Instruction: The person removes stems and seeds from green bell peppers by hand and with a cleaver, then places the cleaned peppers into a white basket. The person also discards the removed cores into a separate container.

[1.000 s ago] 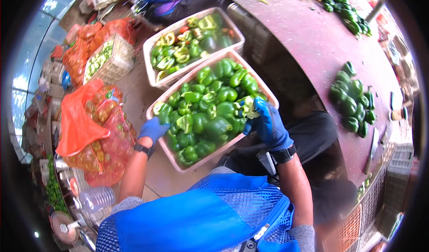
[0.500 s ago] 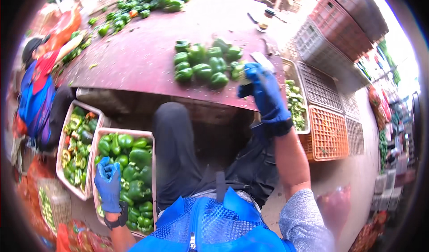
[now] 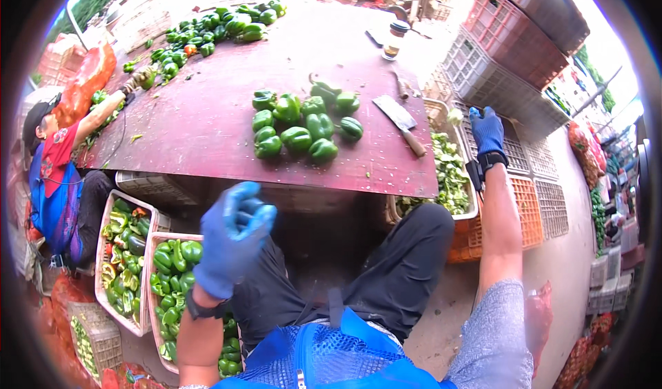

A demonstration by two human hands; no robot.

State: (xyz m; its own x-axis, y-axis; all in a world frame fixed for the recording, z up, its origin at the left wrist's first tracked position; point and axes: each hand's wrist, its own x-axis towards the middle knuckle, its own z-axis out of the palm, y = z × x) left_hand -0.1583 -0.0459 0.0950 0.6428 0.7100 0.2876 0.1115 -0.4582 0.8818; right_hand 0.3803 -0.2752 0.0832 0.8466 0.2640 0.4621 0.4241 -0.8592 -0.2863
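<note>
My left hand (image 3: 233, 234), in a blue glove, is raised above my lap between the crate of green bell peppers (image 3: 172, 275) and the table edge. Its fingers are bent but apart, with nothing visible in them. Over the crates on the right, my right hand (image 3: 488, 132), also gloved in blue, has its fingers loosely apart and appears to hold nothing. A pale green piece (image 3: 455, 116) shows above the bin of pepper scraps (image 3: 452, 172), apart from that hand. Several green bell peppers (image 3: 296, 139) sit grouped on the table, left of a cleaver (image 3: 396, 113).
The red table (image 3: 207, 113) carries a pepper pile (image 3: 234, 25) and a lidded cup (image 3: 394, 41) at its far side. Stacked crates (image 3: 510, 37) stand at right. A co-worker (image 3: 52, 154) reaches over the table from the left. A crate of cut peppers (image 3: 124, 251) stands left.
My right hand has moved right from the table to over the crates. My left hand has risen and moved right, away from the pepper crate. The cleaver is now fully uncovered.
</note>
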